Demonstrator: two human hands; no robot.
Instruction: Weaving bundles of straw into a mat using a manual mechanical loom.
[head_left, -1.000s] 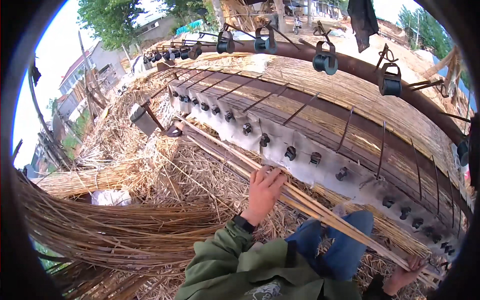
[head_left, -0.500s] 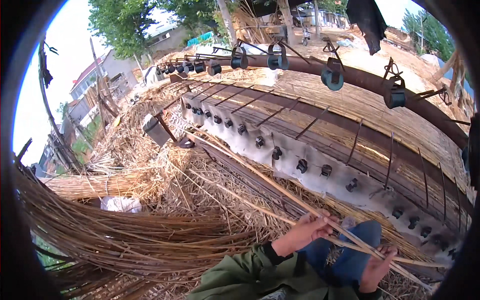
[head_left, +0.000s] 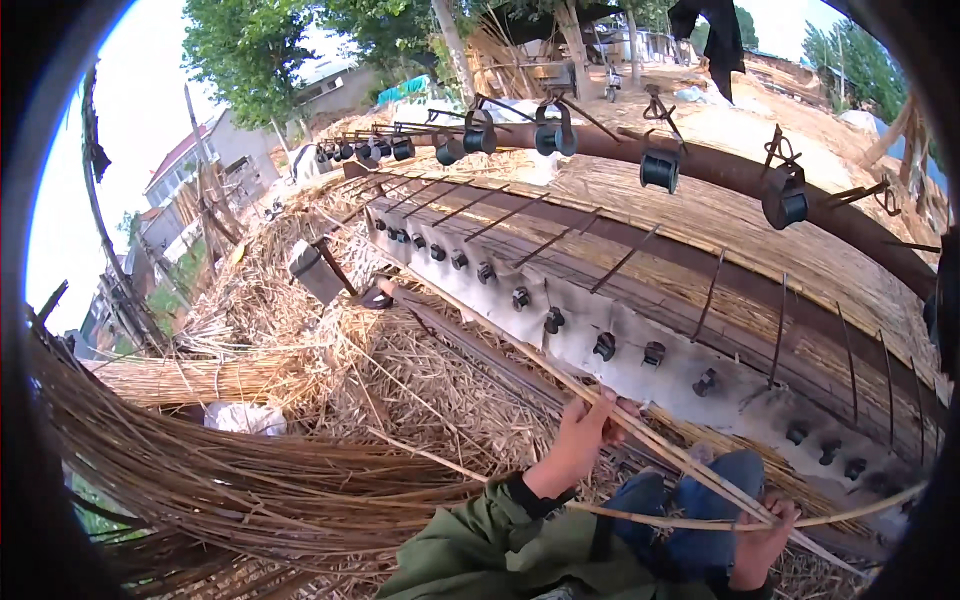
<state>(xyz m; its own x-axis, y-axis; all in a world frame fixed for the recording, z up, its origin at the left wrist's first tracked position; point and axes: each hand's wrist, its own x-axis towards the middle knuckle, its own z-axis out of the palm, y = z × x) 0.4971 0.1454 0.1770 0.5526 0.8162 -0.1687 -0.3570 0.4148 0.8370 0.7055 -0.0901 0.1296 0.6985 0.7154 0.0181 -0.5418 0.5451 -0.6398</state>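
My left hand (head_left: 578,440) is closed, thumb and fingers pinching long pale reed stalks (head_left: 692,464) that slant from the upper left down to the lower right. Lower right, my right hand (head_left: 764,540) grips the same stalks nearer their other end. Another reed stalk (head_left: 655,520) runs across my left sleeve and lap into the right hand, apart from the left fingers. Just beyond the hands is a rusty frame with a pale cloth strip (head_left: 630,368) and a row of small black wire spools (head_left: 604,346).
A rusty pipe (head_left: 720,172) carries several hanging wire spools (head_left: 659,168). Metal rods (head_left: 708,290) stick out along the frame. A hammer-like block (head_left: 314,272) rests at the frame's left. Brown stalks (head_left: 260,485) are heaped at left, beside loose straw and a white bag (head_left: 245,418).
My left hand has slid up and left along the stalks. One stalk has come away from it and now lies lower, over my left sleeve. The right hand still grips.
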